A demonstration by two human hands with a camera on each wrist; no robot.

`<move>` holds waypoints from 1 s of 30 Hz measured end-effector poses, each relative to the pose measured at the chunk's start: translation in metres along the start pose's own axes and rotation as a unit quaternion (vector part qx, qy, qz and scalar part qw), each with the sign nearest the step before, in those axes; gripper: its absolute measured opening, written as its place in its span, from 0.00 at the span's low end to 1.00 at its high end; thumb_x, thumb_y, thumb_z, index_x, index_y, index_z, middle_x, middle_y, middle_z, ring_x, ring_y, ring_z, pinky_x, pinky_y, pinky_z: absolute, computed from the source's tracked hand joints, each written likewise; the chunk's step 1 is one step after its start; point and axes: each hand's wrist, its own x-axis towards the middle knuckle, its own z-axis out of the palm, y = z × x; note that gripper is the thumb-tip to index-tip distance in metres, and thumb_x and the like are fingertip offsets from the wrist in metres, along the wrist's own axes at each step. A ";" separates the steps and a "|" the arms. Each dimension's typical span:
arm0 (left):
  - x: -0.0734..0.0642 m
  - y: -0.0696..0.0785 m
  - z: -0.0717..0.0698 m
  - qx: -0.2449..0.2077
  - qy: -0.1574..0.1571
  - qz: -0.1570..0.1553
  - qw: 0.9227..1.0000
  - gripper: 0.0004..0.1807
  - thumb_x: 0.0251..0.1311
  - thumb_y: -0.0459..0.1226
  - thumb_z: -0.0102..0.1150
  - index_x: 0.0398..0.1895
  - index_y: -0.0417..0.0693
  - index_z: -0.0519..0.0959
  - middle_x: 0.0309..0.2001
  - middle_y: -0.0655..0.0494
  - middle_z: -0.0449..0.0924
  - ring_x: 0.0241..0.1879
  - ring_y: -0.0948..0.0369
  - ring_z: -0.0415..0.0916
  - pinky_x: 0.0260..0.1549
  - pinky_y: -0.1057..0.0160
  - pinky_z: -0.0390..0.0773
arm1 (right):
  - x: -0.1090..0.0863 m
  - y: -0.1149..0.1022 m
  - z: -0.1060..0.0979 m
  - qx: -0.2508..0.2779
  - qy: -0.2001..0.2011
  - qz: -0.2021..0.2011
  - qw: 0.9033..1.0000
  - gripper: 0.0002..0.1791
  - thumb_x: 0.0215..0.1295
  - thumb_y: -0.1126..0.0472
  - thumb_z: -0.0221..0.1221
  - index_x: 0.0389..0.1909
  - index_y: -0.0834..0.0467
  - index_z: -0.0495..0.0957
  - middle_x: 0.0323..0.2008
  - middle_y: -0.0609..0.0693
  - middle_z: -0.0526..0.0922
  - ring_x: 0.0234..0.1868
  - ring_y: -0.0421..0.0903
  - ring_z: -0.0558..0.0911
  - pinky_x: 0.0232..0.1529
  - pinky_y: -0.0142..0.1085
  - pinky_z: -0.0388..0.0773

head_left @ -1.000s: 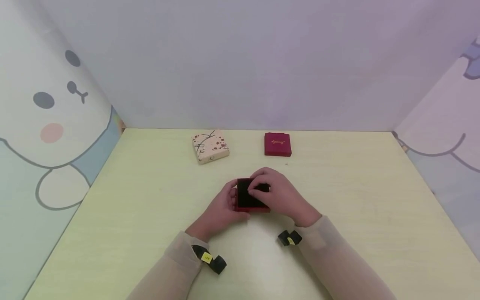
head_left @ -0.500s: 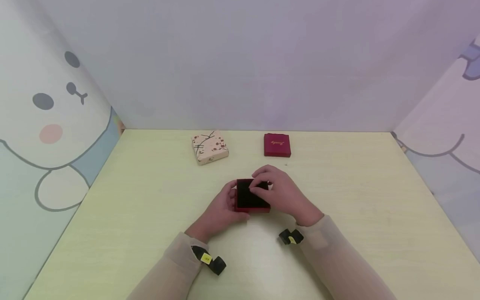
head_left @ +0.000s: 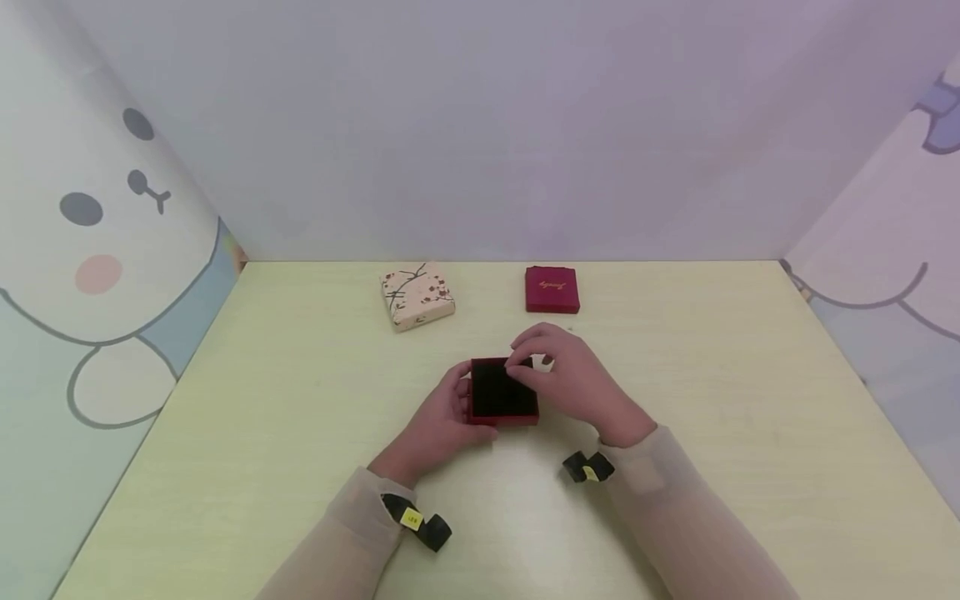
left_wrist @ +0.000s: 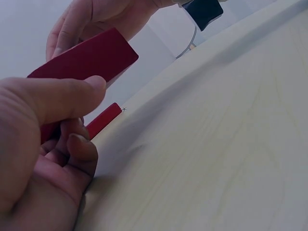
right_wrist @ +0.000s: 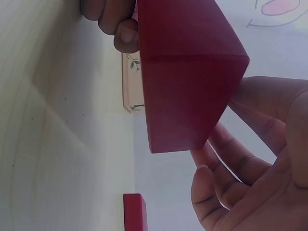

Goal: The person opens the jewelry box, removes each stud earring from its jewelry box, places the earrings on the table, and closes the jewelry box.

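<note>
In the head view, my left hand (head_left: 438, 429) grips the left side of a small red jewelry box (head_left: 502, 421) with a black lining (head_left: 495, 390). The left wrist view shows the thumb along the box's red side wall (left_wrist: 91, 57), fingers curled beneath, and the box held up off the tabletop. My right hand (head_left: 573, 379) is over the box's upper right corner, thumb and index fingertips close together just above the lining. From the right wrist, the box (right_wrist: 187, 96) hides those fingertips, and I cannot tell whether they pinch something small.
A maroon lid (head_left: 552, 290) with gold lettering lies behind the box, toward the back edge. To its left is a cream box with a branch and blossom print (head_left: 417, 297). The pale wooden table (head_left: 300, 400) ends at a light curtain-like backdrop (head_left: 510, 133).
My right hand has drawn up and to the right, from the middle of the lining to the box's far right corner. My left hand and the jewelry box have hardly moved.
</note>
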 end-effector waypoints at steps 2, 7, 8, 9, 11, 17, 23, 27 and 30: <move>0.000 0.000 0.000 0.000 0.000 0.001 1.000 0.55 0.56 0.31 0.77 0.80 0.59 0.51 0.66 0.52 0.74 0.61 0.54 0.77 0.60 0.57 0.77 | 0.000 0.000 -0.001 0.003 0.002 -0.001 1.000 0.02 0.67 0.59 0.69 0.37 0.49 0.90 0.49 0.46 0.82 0.53 0.46 0.79 0.47 0.45 0.79; -0.001 0.000 0.000 -0.002 -0.002 0.005 1.000 0.54 0.56 0.30 0.76 0.80 0.58 0.51 0.66 0.51 0.74 0.61 0.54 0.77 0.60 0.57 0.77 | 0.000 0.000 -0.004 0.012 0.003 0.002 1.000 0.02 0.67 0.60 0.69 0.37 0.50 0.90 0.49 0.46 0.82 0.53 0.47 0.79 0.48 0.46 0.78; -0.001 0.000 0.000 -0.002 -0.002 0.006 1.000 0.54 0.56 0.30 0.76 0.80 0.58 0.51 0.66 0.51 0.74 0.61 0.54 0.77 0.60 0.57 0.77 | 0.000 0.000 -0.004 0.012 0.004 0.005 1.000 0.02 0.67 0.60 0.69 0.37 0.50 0.90 0.48 0.46 0.82 0.53 0.46 0.79 0.48 0.46 0.78; -0.001 0.000 0.000 -0.002 -0.002 0.006 1.000 0.54 0.56 0.30 0.76 0.80 0.57 0.51 0.66 0.51 0.74 0.61 0.54 0.77 0.60 0.57 0.77 | 0.000 0.001 -0.004 0.012 0.004 0.008 1.000 0.02 0.67 0.60 0.69 0.37 0.49 0.90 0.48 0.45 0.82 0.52 0.46 0.79 0.48 0.46 0.78; -0.001 0.001 0.000 0.000 -0.001 0.007 1.000 0.54 0.56 0.30 0.76 0.80 0.57 0.51 0.66 0.51 0.75 0.61 0.54 0.77 0.60 0.57 0.77 | 0.000 0.002 -0.004 0.015 0.005 0.014 1.000 0.02 0.67 0.59 0.69 0.37 0.48 0.89 0.47 0.44 0.82 0.51 0.45 0.79 0.47 0.46 0.77; -0.001 0.001 0.001 -0.001 -0.002 0.008 1.000 0.55 0.56 0.29 0.76 0.80 0.56 0.51 0.66 0.51 0.74 0.61 0.54 0.77 0.60 0.57 0.77 | 0.003 0.008 -0.003 0.025 0.005 0.026 0.999 0.02 0.68 0.59 0.68 0.38 0.48 0.89 0.45 0.42 0.82 0.43 0.45 0.78 0.44 0.43 0.76; -0.001 0.000 0.000 -0.001 0.001 0.007 1.000 0.55 0.55 0.29 0.76 0.80 0.57 0.51 0.66 0.51 0.74 0.61 0.54 0.77 0.59 0.56 0.78 | 0.005 0.013 -0.004 0.031 0.015 0.046 0.998 0.03 0.70 0.58 0.67 0.39 0.48 0.90 0.43 0.44 0.81 0.43 0.48 0.75 0.43 0.44 0.76; 0.000 -0.001 0.000 -0.006 0.000 0.011 1.000 0.55 0.55 0.29 0.76 0.80 0.58 0.52 0.66 0.51 0.75 0.61 0.53 0.77 0.59 0.56 0.78 | 0.007 0.018 -0.004 0.041 0.031 0.076 0.996 0.06 0.70 0.58 0.66 0.43 0.52 0.90 0.43 0.48 0.78 0.47 0.50 0.76 0.52 0.48 0.78; 0.000 0.000 0.001 -0.012 0.000 0.014 1.000 0.55 0.55 0.27 0.76 0.80 0.57 0.52 0.66 0.50 0.75 0.61 0.53 0.77 0.58 0.56 0.78 | 0.007 0.023 -0.003 0.048 0.046 0.084 0.994 0.08 0.70 0.59 0.66 0.45 0.55 0.90 0.43 0.51 0.76 0.50 0.51 0.77 0.60 0.53 0.75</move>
